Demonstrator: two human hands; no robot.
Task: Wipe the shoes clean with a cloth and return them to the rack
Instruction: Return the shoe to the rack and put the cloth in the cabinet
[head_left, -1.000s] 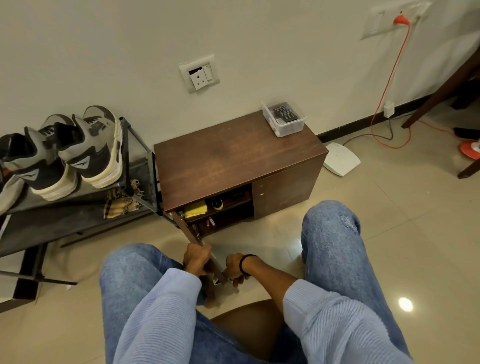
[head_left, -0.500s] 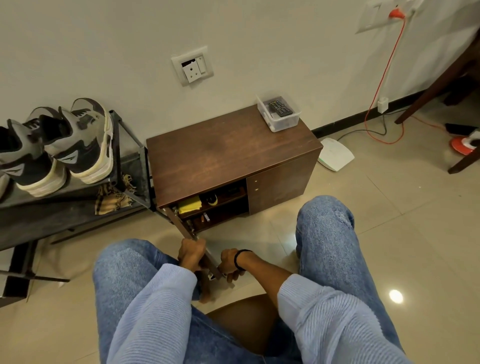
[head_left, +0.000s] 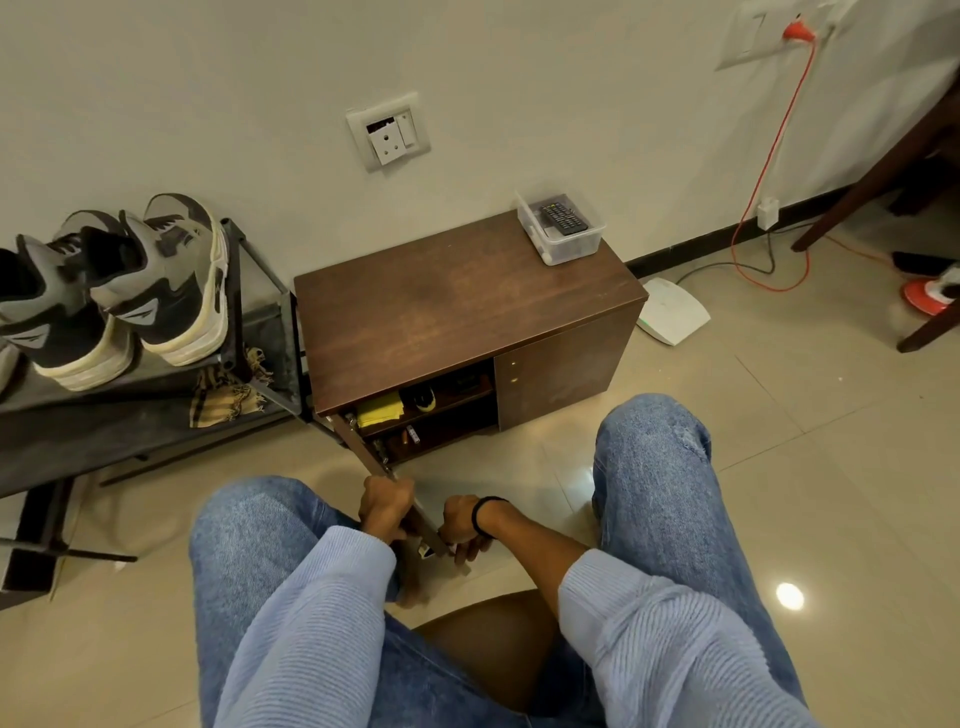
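Observation:
A pair of grey, black and white sneakers (head_left: 156, 280) stands on the top shelf of the dark metal rack (head_left: 130, 415) at the left. A low brown cabinet (head_left: 457, 301) sits beside the rack, its left door (head_left: 395, 493) swung open toward me. My left hand (head_left: 387, 506) grips the top edge of that door. My right hand (head_left: 462, 525), with a black wristband, holds the door's outer end from the other side. Inside the cabinet a yellow cloth (head_left: 379, 410) lies on the upper shelf.
A checked tan cloth (head_left: 223, 395) lies on the rack's lower shelf. A clear box with a remote (head_left: 561, 228) sits on the cabinet top. A white router (head_left: 670, 312), an orange cable (head_left: 769, 171) and wooden furniture legs (head_left: 883, 171) are at the right. My knees flank the door.
My view has shifted slightly. Both hands stay on the open cabinet door, which holds about the same angle.

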